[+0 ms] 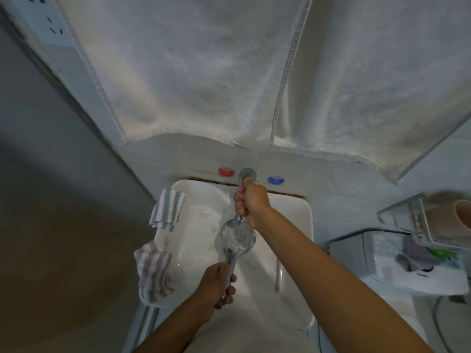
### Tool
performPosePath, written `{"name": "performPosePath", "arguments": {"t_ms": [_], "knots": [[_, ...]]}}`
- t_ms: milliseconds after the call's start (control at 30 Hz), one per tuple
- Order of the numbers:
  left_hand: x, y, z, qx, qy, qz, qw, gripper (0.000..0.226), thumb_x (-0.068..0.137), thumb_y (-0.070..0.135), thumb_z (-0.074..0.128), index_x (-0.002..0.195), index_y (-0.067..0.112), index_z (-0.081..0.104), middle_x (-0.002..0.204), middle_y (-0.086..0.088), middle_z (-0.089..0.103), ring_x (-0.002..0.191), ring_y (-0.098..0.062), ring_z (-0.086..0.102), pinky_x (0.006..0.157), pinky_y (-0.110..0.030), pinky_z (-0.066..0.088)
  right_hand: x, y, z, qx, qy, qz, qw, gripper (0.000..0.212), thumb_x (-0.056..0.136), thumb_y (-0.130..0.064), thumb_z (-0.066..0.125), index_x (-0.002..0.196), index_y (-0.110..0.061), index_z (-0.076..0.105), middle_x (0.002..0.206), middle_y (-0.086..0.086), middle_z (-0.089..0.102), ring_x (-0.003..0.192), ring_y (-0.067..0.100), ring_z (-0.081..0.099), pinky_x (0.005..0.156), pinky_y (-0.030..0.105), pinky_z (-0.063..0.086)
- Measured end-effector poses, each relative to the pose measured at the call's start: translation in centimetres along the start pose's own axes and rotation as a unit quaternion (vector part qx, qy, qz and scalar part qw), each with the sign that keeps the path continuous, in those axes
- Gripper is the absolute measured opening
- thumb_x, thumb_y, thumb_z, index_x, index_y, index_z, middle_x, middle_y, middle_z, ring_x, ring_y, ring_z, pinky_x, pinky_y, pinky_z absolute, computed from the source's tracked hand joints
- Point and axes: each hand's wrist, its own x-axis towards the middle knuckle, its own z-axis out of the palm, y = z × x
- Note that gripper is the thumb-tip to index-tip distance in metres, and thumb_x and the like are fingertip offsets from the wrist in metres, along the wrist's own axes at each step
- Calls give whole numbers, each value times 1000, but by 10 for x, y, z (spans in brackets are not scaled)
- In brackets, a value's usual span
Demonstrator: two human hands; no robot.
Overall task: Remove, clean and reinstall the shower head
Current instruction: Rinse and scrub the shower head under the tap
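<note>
The chrome shower head (238,235) hangs over the white sink (293,250), its round face turned up under the tap. My left hand (216,286) grips its handle near the sink's front. My right hand (251,203) is curled round the chrome tap (246,174) at the back of the sink. Water seems to splash on the head's face.
Two striped cloths lie on the sink's left rim, a grey one (167,208) and a purple one (153,272). Red (226,171) and blue (275,180) valve knobs sit on the wall. White towels (204,72) hang above. A wire rack (428,222) and a washing machine (382,263) stand at right.
</note>
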Motion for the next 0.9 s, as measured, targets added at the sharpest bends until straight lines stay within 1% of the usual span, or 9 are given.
{"name": "performPosePath", "arguments": {"t_ms": [133, 233, 300, 367, 433, 567, 633, 767, 900], "knots": [[-3, 3, -1, 4, -2, 1, 1000, 32, 95, 29, 31, 83, 11, 55, 56, -3, 51, 41, -15, 42, 43, -20, 24, -3, -5, -6, -11, -40, 14, 999, 43, 104, -39, 33, 74, -14, 49, 51, 1, 45, 34, 8, 31, 32, 18, 20], [-2, 4, -3, -15, -7, 2, 1000, 29, 93, 28, 35, 83, 12, 56, 65, -7, 54, 44, -17, 44, 48, -23, 26, -13, -7, -36, -10, -66, 10, 998, 61, 103, -51, 29, 98, -1, 64, 75, 15, 70, 54, 21, 62, 42, 23, 43], [-1, 4, -5, -30, -11, 9, 999, 27, 94, 28, 37, 83, 12, 57, 73, -9, 55, 47, -17, 44, 50, -24, 26, -10, 12, -72, -22, 13, -5, 1000, 64, 103, -51, 27, 99, 0, 65, 83, 17, 72, 60, 25, 67, 43, 23, 46], [-2, 4, -7, -41, -11, 17, 999, 25, 96, 26, 38, 84, 12, 56, 78, -11, 53, 47, -15, 44, 48, -22, 28, 1, 51, -108, -73, 139, -11, 987, 51, 104, -39, 36, 84, -2, 64, 71, 16, 68, 47, 21, 62, 42, 23, 43], [-2, 5, -9, -42, -12, 20, 999, 25, 96, 26, 40, 85, 12, 57, 78, -11, 53, 46, -15, 43, 46, -21, 29, 18, 99, -140, -224, 219, 12, 949, 35, 99, -23, 47, 79, 1, 63, 63, 14, 66, 45, 23, 61, 49, 29, 48], [-1, 7, -9, -14, -7, 6, 1000, 30, 95, 30, 40, 81, 11, 58, 64, -8, 52, 43, -15, 42, 43, -19, 26, 21, 154, -162, -467, 153, 85, 867, 16, 94, -13, 48, 82, -4, 54, 84, 17, 69, 59, 29, 67, 54, 33, 57], [-1, 9, -8, -4, -8, 5, 1000, 30, 95, 30, 39, 82, 11, 58, 64, -8, 52, 43, -16, 42, 44, -19, 25, 18, 160, -162, -513, 138, 98, 841, 12, 94, -10, 48, 95, -2, 57, 85, 13, 66, 57, 28, 69, 50, 33, 58], [0, 11, -7, -40, -21, 21, 999, 24, 97, 20, 37, 90, 8, 56, 74, -10, 52, 43, -14, 41, 39, -16, 28, 25, 167, -168, -598, 101, 113, 787, 30, 90, -6, 62, 119, 0, 57, 113, 12, 69, 100, 27, 70, 85, 33, 58], [0, 15, -5, -30, -23, 23, 999, 24, 96, 20, 37, 88, 8, 56, 68, -8, 52, 42, -14, 41, 40, -18, 27, 32, 169, -176, -643, 89, 101, 754, 32, 96, -9, 53, 126, 0, 56, 124, 12, 64, 114, 27, 63, 95, 32, 52]]}}
